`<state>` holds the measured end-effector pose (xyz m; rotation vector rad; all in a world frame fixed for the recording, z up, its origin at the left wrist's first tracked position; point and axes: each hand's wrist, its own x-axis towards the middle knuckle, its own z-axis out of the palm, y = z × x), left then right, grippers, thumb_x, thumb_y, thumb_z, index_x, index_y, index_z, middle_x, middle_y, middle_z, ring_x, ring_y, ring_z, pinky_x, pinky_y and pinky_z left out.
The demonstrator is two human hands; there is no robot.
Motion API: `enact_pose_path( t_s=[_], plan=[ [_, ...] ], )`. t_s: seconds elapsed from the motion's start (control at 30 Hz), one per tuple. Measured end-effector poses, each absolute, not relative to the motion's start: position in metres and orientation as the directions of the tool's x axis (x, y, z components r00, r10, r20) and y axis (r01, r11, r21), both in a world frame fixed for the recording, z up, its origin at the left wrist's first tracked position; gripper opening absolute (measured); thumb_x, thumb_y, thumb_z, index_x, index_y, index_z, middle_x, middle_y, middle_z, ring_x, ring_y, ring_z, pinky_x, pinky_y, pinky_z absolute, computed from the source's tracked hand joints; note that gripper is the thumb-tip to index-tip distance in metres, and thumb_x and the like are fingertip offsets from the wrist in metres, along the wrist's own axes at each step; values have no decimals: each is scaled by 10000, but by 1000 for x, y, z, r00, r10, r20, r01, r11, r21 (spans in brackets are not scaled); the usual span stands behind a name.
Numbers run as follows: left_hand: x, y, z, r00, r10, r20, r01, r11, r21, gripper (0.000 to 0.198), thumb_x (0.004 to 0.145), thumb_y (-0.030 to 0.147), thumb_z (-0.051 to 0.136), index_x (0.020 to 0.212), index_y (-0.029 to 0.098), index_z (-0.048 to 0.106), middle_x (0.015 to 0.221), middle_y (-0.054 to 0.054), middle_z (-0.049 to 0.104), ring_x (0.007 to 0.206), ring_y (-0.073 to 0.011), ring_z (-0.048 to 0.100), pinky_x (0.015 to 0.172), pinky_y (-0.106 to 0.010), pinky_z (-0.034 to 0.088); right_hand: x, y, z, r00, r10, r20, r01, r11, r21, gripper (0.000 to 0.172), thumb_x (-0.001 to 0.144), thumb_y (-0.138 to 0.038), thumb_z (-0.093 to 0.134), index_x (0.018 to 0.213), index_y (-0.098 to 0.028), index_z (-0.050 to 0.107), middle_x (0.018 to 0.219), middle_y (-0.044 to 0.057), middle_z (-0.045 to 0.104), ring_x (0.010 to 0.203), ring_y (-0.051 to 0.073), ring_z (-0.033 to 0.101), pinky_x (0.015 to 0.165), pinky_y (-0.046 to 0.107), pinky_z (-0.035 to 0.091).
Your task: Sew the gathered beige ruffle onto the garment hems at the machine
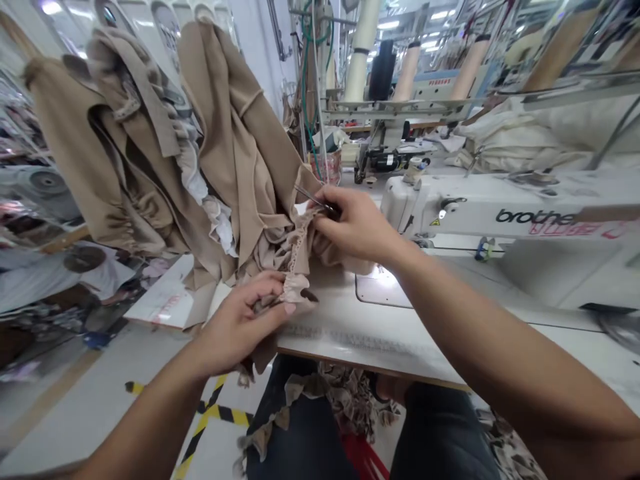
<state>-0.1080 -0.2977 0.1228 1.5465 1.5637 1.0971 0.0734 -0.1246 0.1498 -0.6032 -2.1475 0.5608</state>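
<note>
Ruffled tan fabric (pixel 297 252) sits left of the sewing machine (pixel 480 207); the left hand (pixel 245 317) pinches its near end, while the right hand (pixel 354 223), closer to the sewing machine, clasps a slim metal tool (pixel 312 197), perhaps snips, partly hidden.

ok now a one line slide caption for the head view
Beside a white sewing machine, the left hand holds gathered beige fabric while the right hand grips a slim metal tool.
</note>
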Motion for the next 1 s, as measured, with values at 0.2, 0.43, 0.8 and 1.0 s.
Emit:
enact_pose_path(
  t_s=[0.2,0.43,0.8,1.0],
  plan=[
    [-77,-282,136,-80,958,275,122,-264,957,466,859,305,774,1295,279,614,934,9,743,733,-128,688,669,-225,569,38,-121,186,-620,491,612,286,868,-407,285,827,-120,590,1086,-128,709,1044,52,691,998,240,626,926,371,467],
    [-86,-287,130,-176,956,236,286,-180,941,272,820,303,817,1069,201,782,844,-30,794,722,-123,707,642,-168,554,98,-165,111,-613,729,303,-40,355,-934,448,994,-538,568,1276,-197,634,1060,54,640,811,152,557,721,275,449],
    [-59,-294,91,89,996,-4,254,-19,967,511,894,320,720,1375,190,606,1019,-84,791,896,-195,754,742,-247,610,143,-226,52,-799,567,-201,29,-297,-954,561,923,-708,613,730,-182,577,526,-86,305,484,80,234,469,251,157],
    [-62,-290,90,196,974,-111,247,61,967,598,838,268,756,1408,195,591,914,-43,755,701,-127,662,597,-190,512,140,-226,40,-810,562,-164,-65,-365,-929,547,844,-658,748,682,-171,559,574,-67,444,463,50,258,439,242,136]
  ],
)
